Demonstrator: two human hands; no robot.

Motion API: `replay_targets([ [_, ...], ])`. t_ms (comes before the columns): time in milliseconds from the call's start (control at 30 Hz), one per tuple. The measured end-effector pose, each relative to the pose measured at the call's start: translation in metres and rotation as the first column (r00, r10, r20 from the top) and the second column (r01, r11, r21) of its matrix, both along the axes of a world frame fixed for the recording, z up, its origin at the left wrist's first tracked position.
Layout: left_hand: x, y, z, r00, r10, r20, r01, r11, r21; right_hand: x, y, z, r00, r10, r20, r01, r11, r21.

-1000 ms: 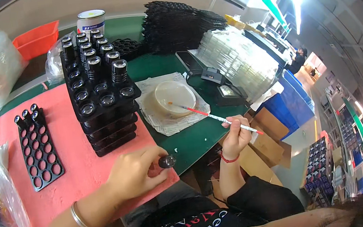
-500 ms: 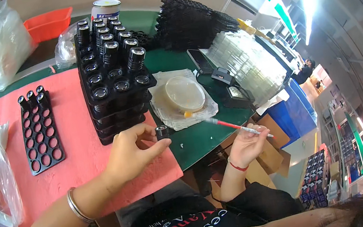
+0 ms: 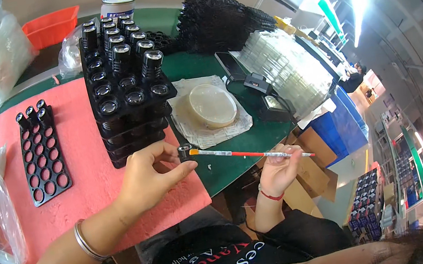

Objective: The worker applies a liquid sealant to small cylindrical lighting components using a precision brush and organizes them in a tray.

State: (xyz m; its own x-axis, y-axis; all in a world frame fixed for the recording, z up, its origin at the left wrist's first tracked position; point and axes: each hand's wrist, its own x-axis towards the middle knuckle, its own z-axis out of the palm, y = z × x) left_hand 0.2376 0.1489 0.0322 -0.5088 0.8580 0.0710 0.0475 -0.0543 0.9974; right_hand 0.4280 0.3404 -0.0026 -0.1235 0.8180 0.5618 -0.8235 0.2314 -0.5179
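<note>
Between thumb and fingers of my left hand (image 3: 149,174) is a small black cylindrical lens part (image 3: 185,150) with a glassy top, held over the front edge of the pink mat. My right hand (image 3: 280,169) pinches a thin red-and-white paintbrush (image 3: 247,154). The brush's orange-yellow tip (image 3: 193,152) is at the rim of the lens part. Beyond my hands, a round shallow dish (image 3: 213,105) of pale, cloudy content rests on a crumpled, stained sheet (image 3: 189,130). To the left rises a stack of black trays (image 3: 134,110) with several black lens barrels (image 3: 152,64) standing in the top one.
A black perforated tray (image 3: 44,162) with 3 barrels in it lies on the pink mat (image 3: 86,189). Plastic bags (image 3: 0,218) lie at the left. Behind are a red bin (image 3: 52,28), a metal can (image 3: 118,6), piled black trays (image 3: 222,21) and stacked clear trays (image 3: 287,69).
The paintbrush has swung left from beside the dish's sheet, and its tip has come to the lens part. My left hand keeps its hold; the view has shifted slightly.
</note>
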Motion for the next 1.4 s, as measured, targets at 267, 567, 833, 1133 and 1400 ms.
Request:
replay_targets([
  [267,-0.003,-0.001,0.0,0.999,-0.052,0.014,0.051,0.998,0.044,0.002,-0.001,0.0,0.992,-0.104,0.065,0.1,0.992,0.072],
  [567,0.003,-0.015,0.013,0.949,-0.087,-0.302,0.138,0.978,0.154,-0.012,0.008,-0.007,0.98,-0.193,0.045,0.194,0.981,-0.015],
  [833,-0.065,-0.075,0.11,0.871,0.217,-0.441,-0.075,0.945,0.317,-0.011,0.022,-0.019,0.922,-0.368,0.119,0.373,0.928,-0.014],
  [1133,-0.195,-0.141,0.051,0.604,0.307,-0.736,-0.564,0.817,-0.122,-0.023,0.013,-0.015,0.907,-0.396,0.142,0.403,0.915,-0.026],
  [1400,-0.21,-0.152,0.032,0.705,0.379,-0.599,-0.595,0.775,-0.211,-0.02,0.013,-0.017,0.919,-0.368,0.141,0.376,0.926,-0.027],
])
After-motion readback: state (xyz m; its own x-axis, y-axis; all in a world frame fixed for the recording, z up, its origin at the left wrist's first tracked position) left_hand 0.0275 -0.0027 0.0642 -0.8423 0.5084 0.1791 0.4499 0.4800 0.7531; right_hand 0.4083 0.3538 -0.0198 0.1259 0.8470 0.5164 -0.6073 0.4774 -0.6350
